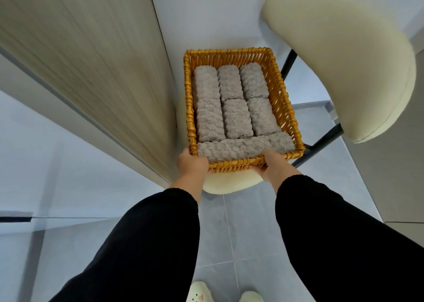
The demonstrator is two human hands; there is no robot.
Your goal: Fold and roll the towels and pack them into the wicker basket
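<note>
A golden wicker basket (278, 88) rests on a cream chair seat (226, 184). Several rolled grey towels (236, 115) fill it: two rows of three lie lengthwise, and one long roll (241, 147) lies across the near end. My left hand (191, 164) grips the basket's near rim at its left corner. My right hand (275, 166) grips the same rim toward the right, thumb over the edge beside the long roll. Black sleeves cover both forearms.
The chair's cream backrest (339, 60) rises at the right on black legs (321, 141). A wood-grain table edge (91, 72) runs close along the basket's left side. Grey floor tiles (236, 232) lie below, with my pale slippers (199, 292) at the bottom.
</note>
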